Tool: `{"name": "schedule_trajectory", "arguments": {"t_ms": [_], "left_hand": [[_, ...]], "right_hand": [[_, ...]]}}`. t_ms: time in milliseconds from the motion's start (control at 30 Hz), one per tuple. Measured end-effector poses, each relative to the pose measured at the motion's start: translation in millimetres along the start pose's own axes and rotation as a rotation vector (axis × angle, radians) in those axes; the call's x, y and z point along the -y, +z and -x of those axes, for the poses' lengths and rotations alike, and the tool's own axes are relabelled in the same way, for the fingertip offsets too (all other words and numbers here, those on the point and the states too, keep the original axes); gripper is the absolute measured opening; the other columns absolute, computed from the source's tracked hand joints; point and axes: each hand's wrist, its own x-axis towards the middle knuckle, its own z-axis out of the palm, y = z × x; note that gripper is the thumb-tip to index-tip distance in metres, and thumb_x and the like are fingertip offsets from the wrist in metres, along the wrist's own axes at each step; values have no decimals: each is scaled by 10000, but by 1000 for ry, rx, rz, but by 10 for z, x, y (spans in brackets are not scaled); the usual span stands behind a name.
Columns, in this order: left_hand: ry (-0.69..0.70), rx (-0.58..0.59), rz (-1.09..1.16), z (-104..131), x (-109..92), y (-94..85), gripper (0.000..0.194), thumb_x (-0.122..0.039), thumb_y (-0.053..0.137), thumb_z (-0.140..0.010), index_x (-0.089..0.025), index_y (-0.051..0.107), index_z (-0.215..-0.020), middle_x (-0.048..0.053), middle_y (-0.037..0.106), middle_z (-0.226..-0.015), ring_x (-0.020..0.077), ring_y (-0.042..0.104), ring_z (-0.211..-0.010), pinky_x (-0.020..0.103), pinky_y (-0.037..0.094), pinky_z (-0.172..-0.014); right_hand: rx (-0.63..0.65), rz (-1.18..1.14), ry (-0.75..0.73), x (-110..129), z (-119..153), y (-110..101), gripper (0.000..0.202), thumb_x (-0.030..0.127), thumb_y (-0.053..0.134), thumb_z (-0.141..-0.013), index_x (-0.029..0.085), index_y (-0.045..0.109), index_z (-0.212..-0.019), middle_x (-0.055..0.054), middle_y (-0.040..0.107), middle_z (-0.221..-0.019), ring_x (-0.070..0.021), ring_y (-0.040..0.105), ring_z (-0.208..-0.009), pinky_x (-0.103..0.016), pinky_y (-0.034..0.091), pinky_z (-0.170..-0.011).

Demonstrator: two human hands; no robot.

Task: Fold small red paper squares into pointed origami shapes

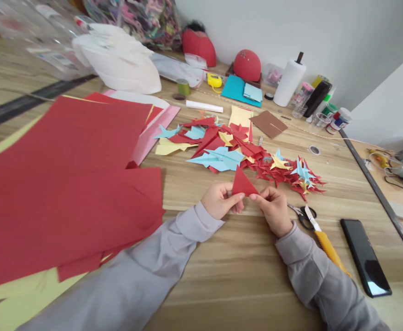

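Note:
A small red paper triangle [243,182], folded, is held up above the wooden table between both hands. My left hand [220,200] pinches its left side, thumb along the lower edge. My right hand [273,208] grips the right corner between thumb and fingers. Just beyond lies a heap of folded paper pieces [248,148], mostly red, among them a large blue folded paper piece [218,158]. To the left spread large red paper sheets [84,138], overlapping yellow and pink ones.
Right of my right hand lie black scissors [307,217], a yellow-handled cutter [330,250] and a phone [366,257]. Toward the wall stand a white roll [290,82], several bottles, a yellow tape measure [214,80], and a red dome-shaped cushion [247,65].

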Motion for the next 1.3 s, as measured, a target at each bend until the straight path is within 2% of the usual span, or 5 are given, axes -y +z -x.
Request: {"name": "schedule_trajectory", "arguments": {"t_ms": [233,667,867,1033,1300], "left_hand": [[1,-9,22,-13,21,-6,293,-385,672,-634,-115,560,-617,18,605,-455,103,535,-379,215,441,-403],[-72,-39,-35,15,60,48,178,-245,678,-612,-118,571,-675,-3,600,-497,82,537,-425,191,433,-440],[-37,-59,-58,19,41,65,197,-269,683,-595,-128,560,-656,-24,558,-450,81,505,-375,191,403,-391],[44,-195,-97,5,55,51,418,-284,734,-522,-175,339,-438,-93,354,-322,49,408,-282,157,277,-310],[50,-226,-148,11,60,49,428,-338,749,-530,-169,365,-443,-57,441,-321,50,407,-288,163,288,-326]], "right_hand": [[-43,-60,2,-45,-14,-16,405,371,743,-596,188,389,-520,83,412,-411,-42,320,-346,-198,232,-356],[309,86,-51,-2,22,-37,271,427,584,-755,172,527,-684,18,536,-588,-89,461,-501,-221,380,-472],[285,103,-35,-1,28,-32,307,448,582,-749,187,457,-650,42,474,-533,-86,420,-475,-220,340,-452],[272,114,-23,34,19,-42,344,451,603,-726,195,407,-607,68,413,-484,-71,352,-432,-210,273,-412],[255,59,-2,53,13,-38,360,460,613,-712,195,406,-585,76,403,-447,-64,328,-405,-206,255,-402]]}}
